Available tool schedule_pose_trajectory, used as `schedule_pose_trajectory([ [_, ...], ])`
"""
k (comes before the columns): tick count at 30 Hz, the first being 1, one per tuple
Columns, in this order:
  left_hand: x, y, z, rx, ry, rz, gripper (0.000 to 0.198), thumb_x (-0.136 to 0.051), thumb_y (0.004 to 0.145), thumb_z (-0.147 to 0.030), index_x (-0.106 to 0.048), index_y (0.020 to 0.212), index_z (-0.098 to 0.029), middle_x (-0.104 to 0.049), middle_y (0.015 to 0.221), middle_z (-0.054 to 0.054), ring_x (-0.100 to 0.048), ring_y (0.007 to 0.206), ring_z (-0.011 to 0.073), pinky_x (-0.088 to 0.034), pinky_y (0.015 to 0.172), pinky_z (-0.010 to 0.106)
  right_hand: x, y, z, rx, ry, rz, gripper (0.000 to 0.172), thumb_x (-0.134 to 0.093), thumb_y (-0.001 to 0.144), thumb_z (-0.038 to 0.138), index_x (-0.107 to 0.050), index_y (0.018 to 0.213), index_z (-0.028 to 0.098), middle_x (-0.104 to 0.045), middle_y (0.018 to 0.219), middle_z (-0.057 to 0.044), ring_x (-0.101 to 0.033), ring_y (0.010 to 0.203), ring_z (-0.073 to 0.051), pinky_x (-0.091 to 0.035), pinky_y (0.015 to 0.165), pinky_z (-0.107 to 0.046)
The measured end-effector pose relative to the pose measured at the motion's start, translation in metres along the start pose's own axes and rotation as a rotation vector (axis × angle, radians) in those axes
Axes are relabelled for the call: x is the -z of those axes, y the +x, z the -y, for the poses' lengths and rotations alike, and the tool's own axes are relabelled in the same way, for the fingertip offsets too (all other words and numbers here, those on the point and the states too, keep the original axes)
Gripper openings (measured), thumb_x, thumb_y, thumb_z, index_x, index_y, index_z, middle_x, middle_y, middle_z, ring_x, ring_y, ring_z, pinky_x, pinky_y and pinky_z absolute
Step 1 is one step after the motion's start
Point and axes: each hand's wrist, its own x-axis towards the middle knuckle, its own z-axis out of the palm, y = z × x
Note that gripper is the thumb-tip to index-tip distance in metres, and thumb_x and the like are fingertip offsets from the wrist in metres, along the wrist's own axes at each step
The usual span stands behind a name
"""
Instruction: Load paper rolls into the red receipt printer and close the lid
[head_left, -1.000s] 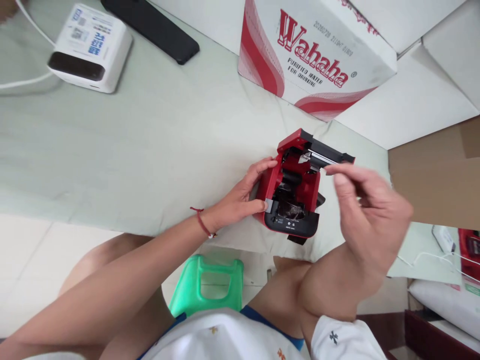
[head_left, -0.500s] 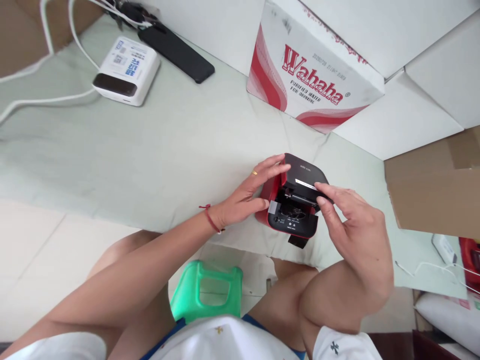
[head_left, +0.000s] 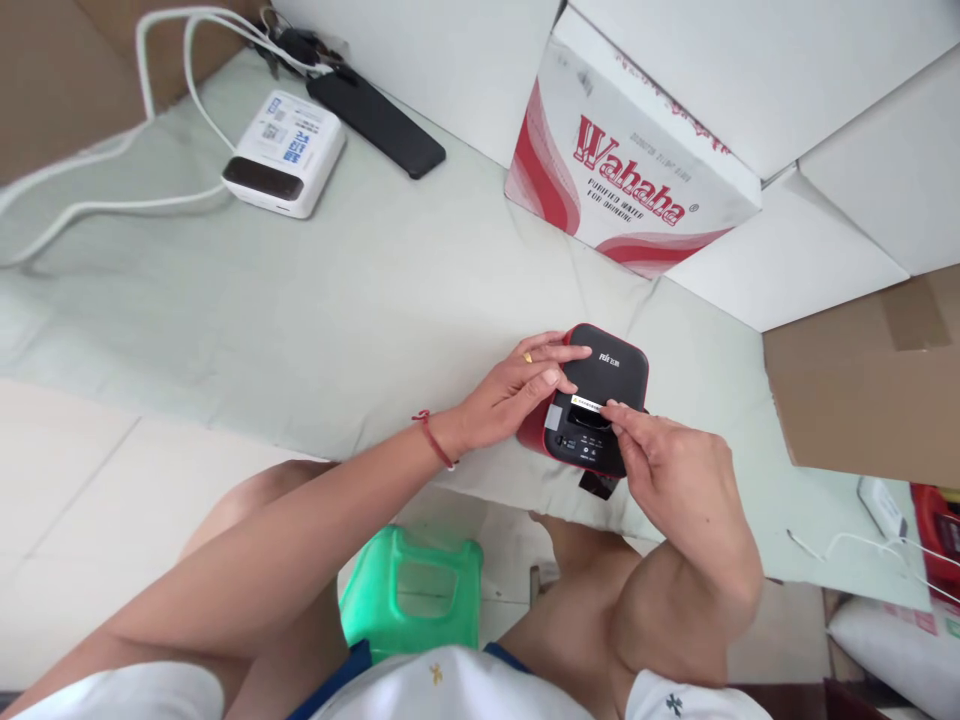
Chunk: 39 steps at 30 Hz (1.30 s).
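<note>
A small red and black device, apparently a label printer [head_left: 592, 446], sits near the table's front edge. Its black lid [head_left: 619, 375] lies down over the body, with a white sticker strip [head_left: 585, 404] along the lid's front edge. My left hand [head_left: 517, 392] rests on the left side of the printer, fingers stretched over the lid and thumb near the strip. At the strip's right end, the thumb and forefinger of my right hand [head_left: 667, 460] pinch the lid's front edge. A dark flap [head_left: 598, 485] juts out below the printer's front.
Behind the printer stands a Wahaha water carton [head_left: 630, 170] against white boxes. A white device [head_left: 289, 150] with cables and a black phone-like slab [head_left: 379, 120] lie at the back left. A cardboard box [head_left: 862, 390] is at right; a green stool [head_left: 409, 600] stands below.
The printer's raised lid has come down onto the body. My right hand has moved left and down with its edge, and my left thumb has shifted up onto the lid.
</note>
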Motion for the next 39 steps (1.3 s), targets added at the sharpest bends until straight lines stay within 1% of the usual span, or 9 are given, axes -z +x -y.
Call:
schedule_pose_trajectory([
  [4, 0.010, 0.001, -0.001, -0.030, 0.041, 0.126, 0.028, -0.072, 0.113, -0.051, -0.085, 0.121, -0.028, -0.068, 0.178, 0.011, -0.043, 0.181, 0.0365, -0.027, 0.151, 0.070, -0.004, 0.000, 0.000, 0.002, 0.031, -0.046, 0.045, -0.051, 0.114, 0.013, -0.091, 0.130, 0.022, -0.092, 0.129, -0.006, -0.094, 0.102, -0.032, -0.074, 0.072, -0.042],
  [9, 0.015, -0.001, 0.000, -0.032, 0.041, 0.186, 0.028, -0.083, 0.104, -0.039, -0.079, 0.130, -0.030, -0.060, 0.184, 0.011, -0.032, 0.186, 0.0400, -0.023, 0.151, 0.074, 0.002, -0.003, -0.011, 0.047, 0.243, -0.086, 0.036, -0.055, 0.118, 0.018, -0.089, 0.131, 0.016, -0.093, 0.128, -0.008, -0.093, 0.112, -0.029, -0.077, 0.096, -0.042],
  [14, 0.009, -0.004, 0.002, 0.093, -0.037, 0.162, 0.075, -0.083, 0.101, -0.036, -0.057, 0.172, -0.040, -0.020, 0.204, 0.006, -0.008, 0.192, 0.0395, -0.011, 0.154, 0.072, 0.016, -0.013, -0.016, 0.334, 0.408, 0.050, 0.034, -0.058, 0.122, 0.019, -0.082, 0.145, 0.017, -0.088, 0.145, -0.009, -0.084, 0.137, -0.021, -0.054, 0.137, -0.044],
  [17, 0.006, -0.006, 0.004, 0.231, -0.160, 0.120, 0.112, -0.090, 0.093, -0.042, -0.030, 0.188, -0.044, 0.000, 0.206, 0.003, 0.012, 0.192, 0.0398, 0.002, 0.154, 0.071, 0.018, -0.017, -0.015, 0.379, 0.422, 0.145, 0.033, -0.059, 0.120, 0.017, -0.082, 0.144, 0.020, -0.089, 0.144, -0.008, -0.086, 0.133, -0.020, -0.057, 0.134, -0.044],
  [21, 0.005, -0.009, 0.010, 0.330, -0.249, 0.102, 0.131, -0.093, 0.090, -0.047, -0.011, 0.192, -0.045, 0.005, 0.206, 0.000, 0.016, 0.191, 0.0383, 0.007, 0.154, 0.068, 0.014, -0.015, -0.014, 0.354, 0.464, 0.164, 0.034, -0.058, 0.120, 0.016, -0.085, 0.141, 0.022, -0.090, 0.140, -0.008, -0.088, 0.128, -0.021, -0.062, 0.129, -0.044],
  [29, 0.003, -0.011, 0.028, 0.255, -0.277, 0.147, 0.118, -0.089, 0.096, -0.060, -0.020, 0.190, -0.046, -0.001, 0.206, -0.001, 0.006, 0.193, 0.0392, 0.003, 0.156, 0.064, 0.013, -0.010, -0.012, 0.271, 0.540, 0.126, 0.032, -0.062, 0.118, 0.016, -0.089, 0.131, 0.027, -0.095, 0.120, -0.003, -0.092, 0.109, -0.022, -0.073, 0.100, -0.034],
  [34, 0.003, -0.015, 0.032, 0.251, -0.252, 0.156, 0.110, -0.089, 0.098, -0.062, -0.028, 0.188, -0.044, -0.006, 0.206, 0.004, -0.002, 0.192, 0.0405, -0.003, 0.157, 0.065, -0.006, 0.011, -0.014, -0.036, 0.589, 0.059, 0.029, -0.060, 0.118, 0.029, -0.088, 0.113, 0.025, -0.093, 0.106, -0.001, -0.087, 0.074, -0.017, -0.068, 0.071, -0.027],
  [36, 0.003, -0.018, 0.032, 0.241, -0.234, 0.152, 0.103, -0.086, 0.101, -0.059, -0.032, 0.187, -0.044, -0.010, 0.206, 0.005, -0.009, 0.192, 0.0400, -0.008, 0.157, 0.066, -0.020, 0.025, -0.016, -0.168, 0.505, 0.011, 0.032, -0.056, 0.117, 0.031, -0.087, 0.112, 0.024, -0.091, 0.105, -0.004, -0.085, 0.073, -0.019, -0.068, 0.073, -0.031],
  [39, 0.003, -0.022, 0.031, 0.225, -0.233, 0.133, 0.095, -0.084, 0.104, -0.057, -0.036, 0.185, -0.045, -0.014, 0.205, 0.004, -0.013, 0.192, 0.0381, -0.012, 0.157, 0.064, -0.038, 0.045, -0.017, -0.247, 0.360, -0.026, 0.034, -0.055, 0.115, 0.027, -0.087, 0.124, 0.022, -0.091, 0.121, -0.011, -0.088, 0.105, -0.030, -0.068, 0.098, -0.045],
])
